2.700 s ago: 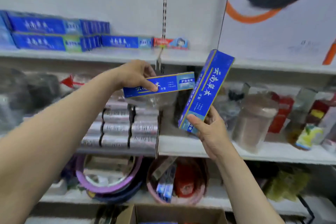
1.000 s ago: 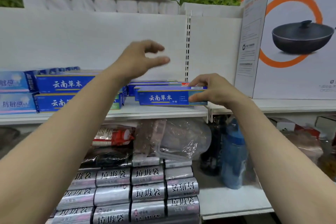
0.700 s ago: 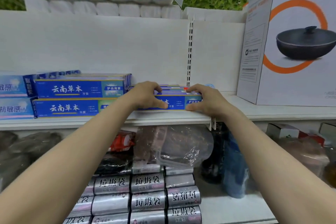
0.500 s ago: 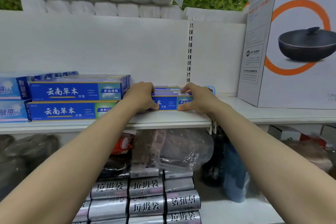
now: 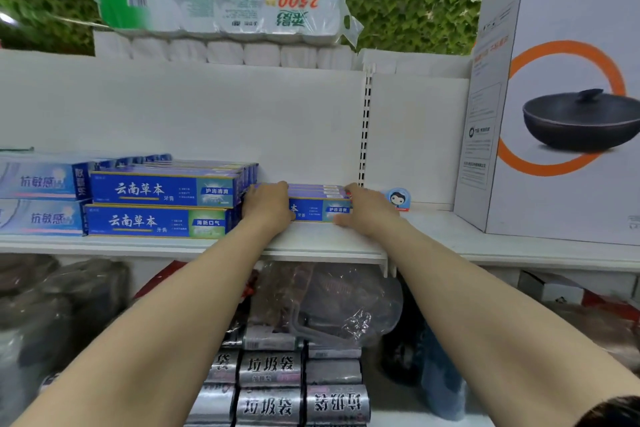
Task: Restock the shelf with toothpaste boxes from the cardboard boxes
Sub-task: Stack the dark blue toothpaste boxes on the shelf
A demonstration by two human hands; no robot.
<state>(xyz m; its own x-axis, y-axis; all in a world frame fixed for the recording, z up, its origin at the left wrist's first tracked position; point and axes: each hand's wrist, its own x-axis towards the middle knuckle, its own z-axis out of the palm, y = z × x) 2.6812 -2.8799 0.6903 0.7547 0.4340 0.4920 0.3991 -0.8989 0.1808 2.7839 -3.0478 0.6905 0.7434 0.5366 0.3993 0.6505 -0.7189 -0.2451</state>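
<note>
A short row of blue toothpaste boxes (image 5: 313, 209) lies on the white shelf (image 5: 329, 243), just right of a taller two-high stack of the same blue boxes (image 5: 162, 204). My left hand (image 5: 268, 206) holds the row's left end, fingers over the top and thumb on the front face. At the right end, my right hand (image 5: 367, 210) grips the same way. Only the middle of the front box shows between them. No cardboard supply box is in view.
Pale toothpaste boxes (image 5: 40, 199) fill the shelf's far left. A small round-faced item (image 5: 397, 198) stands right of my right hand, then a large pan carton (image 5: 561, 114). Tissue packs (image 5: 221, 0) sit on top. Bags and silver rolls (image 5: 270, 388) fill the shelves below.
Each hand first carried a blue box up from below. The boxes now lie on the shelf, my left hand has come down onto the row, and both hands slid it back.
</note>
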